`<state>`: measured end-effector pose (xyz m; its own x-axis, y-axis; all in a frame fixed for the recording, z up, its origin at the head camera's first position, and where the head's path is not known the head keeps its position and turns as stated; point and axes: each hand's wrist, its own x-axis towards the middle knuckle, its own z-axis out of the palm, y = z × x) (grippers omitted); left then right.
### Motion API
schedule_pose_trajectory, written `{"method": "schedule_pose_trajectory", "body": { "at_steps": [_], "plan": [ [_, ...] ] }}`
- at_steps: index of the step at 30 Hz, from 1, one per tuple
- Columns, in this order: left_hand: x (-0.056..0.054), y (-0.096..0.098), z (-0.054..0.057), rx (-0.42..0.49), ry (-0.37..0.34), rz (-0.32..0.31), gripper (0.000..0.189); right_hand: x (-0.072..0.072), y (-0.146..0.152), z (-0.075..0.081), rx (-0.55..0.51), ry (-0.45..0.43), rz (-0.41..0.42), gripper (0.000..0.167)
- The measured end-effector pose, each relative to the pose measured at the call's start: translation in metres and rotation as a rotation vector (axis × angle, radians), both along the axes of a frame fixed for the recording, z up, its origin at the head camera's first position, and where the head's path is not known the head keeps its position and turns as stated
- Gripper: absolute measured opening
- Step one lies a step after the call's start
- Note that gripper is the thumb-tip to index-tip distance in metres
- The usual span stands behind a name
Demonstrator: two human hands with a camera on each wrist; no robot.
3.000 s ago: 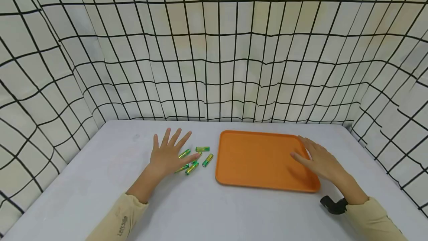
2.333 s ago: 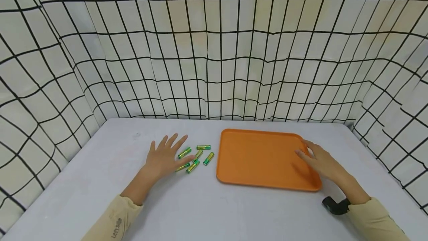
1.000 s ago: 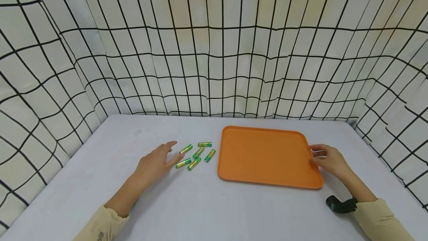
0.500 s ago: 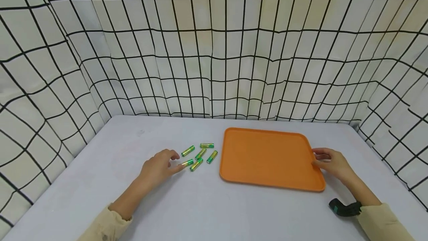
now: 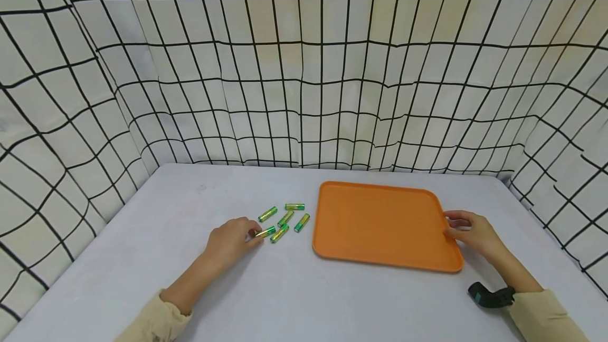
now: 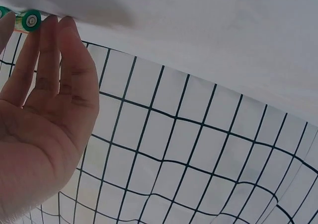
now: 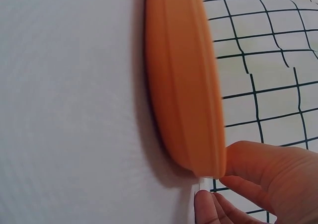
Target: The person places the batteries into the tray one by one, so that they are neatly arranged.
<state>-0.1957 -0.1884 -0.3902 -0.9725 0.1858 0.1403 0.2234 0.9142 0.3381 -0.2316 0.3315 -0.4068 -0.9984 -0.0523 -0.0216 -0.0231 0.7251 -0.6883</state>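
Observation:
My left hand [image 5: 230, 240] pinches the near end of a green and gold battery [image 5: 267, 231] lying on the table. In the left wrist view, the round end of a battery [image 6: 31, 21] shows between thumb and curled fingers [image 6: 47, 55]. Several more such batteries [image 5: 286, 218] lie loosely grouped just to the right of that hand. An orange tray [image 5: 380, 226] lies flat to the right of the batteries. My right hand [image 5: 476, 233] grips its right rim, thumb and fingers at the edge; the right wrist view shows this hand [image 7: 278, 179] at the tray's edge [image 7: 186, 85].
A white-covered table [image 5: 294, 300] bears everything. White cloth walls with a black grid [image 5: 323, 94] stand at the back and both sides. A black strap-like device [image 5: 491, 296] sits at the right wrist, by the sleeve cuff.
Earlier spread over the batteries, my left hand has drawn back, lowered and curled its fingers onto the nearest one. My right hand has moved from above the tray to its right rim and taken hold.

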Motion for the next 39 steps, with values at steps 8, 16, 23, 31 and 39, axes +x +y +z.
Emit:
{"method": "schedule_pose_trajectory", "body": {
  "at_steps": [8,16,23,31,39],
  "plan": [
    [-0.0004,0.0024,-0.0011,-0.04,0.022,0.005,0.015,0.0004,-0.0004,0.0005,0.006,0.0,-0.011,0.054],
    [0.0008,0.0035,-0.001,-0.063,0.085,-0.014,0.013,0.0016,-0.0021,0.0001,-0.004,0.013,-0.01,0.053],
    [0.0009,0.0022,-0.0018,-0.055,0.097,-0.021,0.012,0.0022,-0.0017,0.0014,-0.019,0.016,0.001,0.054],
    [-0.0006,0.0013,-0.0025,-0.051,0.098,-0.019,0.011,0.0016,-0.0013,0.0,-0.031,0.02,0.013,0.054],
    [-0.0013,0.0018,-0.0018,-0.079,0.136,-0.009,0.013,0.002,-0.0013,0.0002,-0.029,0.029,0.015,0.054]
  ]
}}
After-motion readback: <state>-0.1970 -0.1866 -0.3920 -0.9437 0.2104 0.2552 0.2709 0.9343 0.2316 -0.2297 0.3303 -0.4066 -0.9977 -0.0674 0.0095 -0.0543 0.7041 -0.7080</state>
